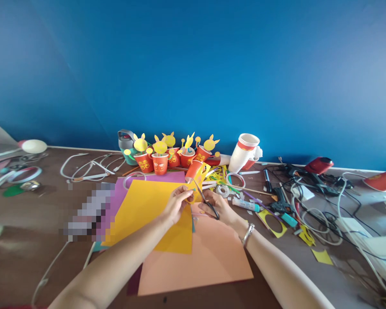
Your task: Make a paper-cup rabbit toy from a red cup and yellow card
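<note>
Cluttered counter [28,266], left-hand fingers [184,191] pinched together on yellow card [197,191], right-hand fingers [206,207] clamped on scissors [206,199] at its edge.

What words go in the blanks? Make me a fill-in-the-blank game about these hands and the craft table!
The right hand holds a pair of ____. The right wrist wears a metal ____. The sheet of paper under the left hand is ____. The cups with yellow paper ears are ____.

Missing words: scissors, bracelet, yellow, red.
</note>
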A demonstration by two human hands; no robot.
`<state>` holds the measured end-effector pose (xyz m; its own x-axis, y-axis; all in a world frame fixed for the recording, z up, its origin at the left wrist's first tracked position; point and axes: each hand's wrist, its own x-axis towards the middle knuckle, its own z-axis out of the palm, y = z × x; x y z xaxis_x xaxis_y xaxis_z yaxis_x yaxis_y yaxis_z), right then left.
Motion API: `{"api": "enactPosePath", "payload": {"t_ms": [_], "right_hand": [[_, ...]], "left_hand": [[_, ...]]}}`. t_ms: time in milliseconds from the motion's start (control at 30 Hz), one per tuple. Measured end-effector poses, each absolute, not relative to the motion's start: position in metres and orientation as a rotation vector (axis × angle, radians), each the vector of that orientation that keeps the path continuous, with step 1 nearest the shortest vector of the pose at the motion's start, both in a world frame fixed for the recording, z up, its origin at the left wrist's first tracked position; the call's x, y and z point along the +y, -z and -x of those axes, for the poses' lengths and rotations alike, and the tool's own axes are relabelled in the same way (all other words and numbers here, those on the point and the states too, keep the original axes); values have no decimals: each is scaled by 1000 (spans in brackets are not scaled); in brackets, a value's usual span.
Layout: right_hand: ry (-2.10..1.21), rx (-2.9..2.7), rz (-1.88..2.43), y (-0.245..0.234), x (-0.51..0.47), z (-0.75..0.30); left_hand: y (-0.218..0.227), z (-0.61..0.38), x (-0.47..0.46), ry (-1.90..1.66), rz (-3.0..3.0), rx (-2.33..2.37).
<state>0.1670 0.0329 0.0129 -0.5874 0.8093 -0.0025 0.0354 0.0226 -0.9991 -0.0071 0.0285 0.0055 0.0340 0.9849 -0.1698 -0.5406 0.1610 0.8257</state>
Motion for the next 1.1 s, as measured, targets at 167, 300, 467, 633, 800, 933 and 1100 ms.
{"api": "enactPosePath", "payload": {"t_ms": [167, 300, 467, 633, 800, 933, 1100], "right_hand": [[-1660, -1679, 862, -16, 32, -166], [-1683, -1682, 864, -12, 33, -167], [-1675, -1696, 878, -9, 34, -170], [-1678, -1708, 919, -14, 32, -172], [-1684, -1720, 903, -15, 33, -172], [-1679, -1732, 897, -13, 34, -173], [-1669, -1765, 877, -14, 35, -173]], "left_hand": [[-3, 8, 30, -1317, -654, 872], [-2, 9, 31, -1327, -659, 881], [-1, 9, 31, -1347, -655, 866], [-1, 9, 31, -1350, -645, 842], [-1, 9, 31, -1330, -630, 816], [-2, 9, 31, -1328, -624, 828], [-6, 8, 30, -1345, -595, 843]]}}
